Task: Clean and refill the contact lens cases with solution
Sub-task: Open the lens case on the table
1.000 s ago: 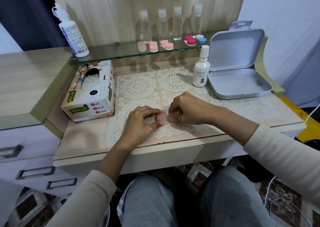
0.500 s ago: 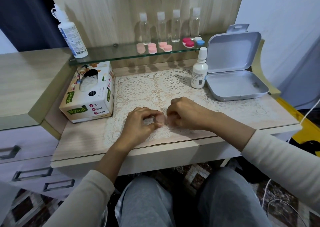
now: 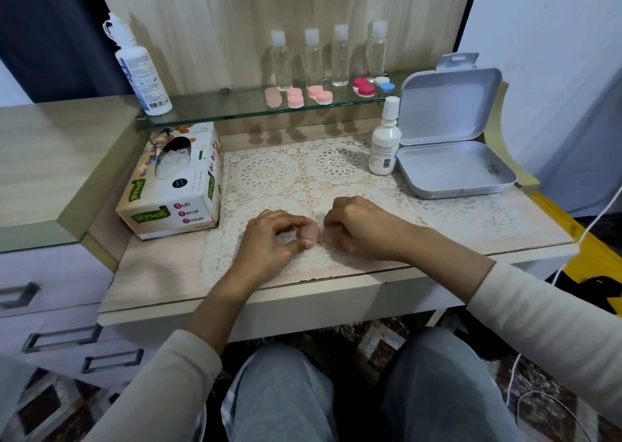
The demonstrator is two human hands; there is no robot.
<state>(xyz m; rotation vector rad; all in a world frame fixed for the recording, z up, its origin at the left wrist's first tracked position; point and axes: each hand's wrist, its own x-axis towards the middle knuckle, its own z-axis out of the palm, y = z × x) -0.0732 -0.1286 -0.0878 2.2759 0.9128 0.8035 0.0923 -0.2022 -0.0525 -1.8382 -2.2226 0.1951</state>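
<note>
Wooden table (image 3: pixel 525 226) with a lace mat (image 3: pixel 266 175) on it. Tissue box (image 3: pixel 175 189) at left, tissue poking out the top slot. Open metal tin (image 3: pixel 447 172) at right, lid up, one small dark bit inside, too small to tell. Glass shelf (image 3: pixel 208 113) behind holds a big solution bottle (image 3: pixel 141 68), four clear bottles (image 3: pixel 313 57) and spare lens cases (image 3: pixel 296 97) in a row. Dropper bottle (image 3: pixel 385 142) upright just beside the tin. Pink lens case (image 3: pixel 311 233) at the mat near the front edge. Left hand (image 3: pixel 272 239) pinches one end, right hand (image 3: pixel 363 229) is curled on the other.
</note>
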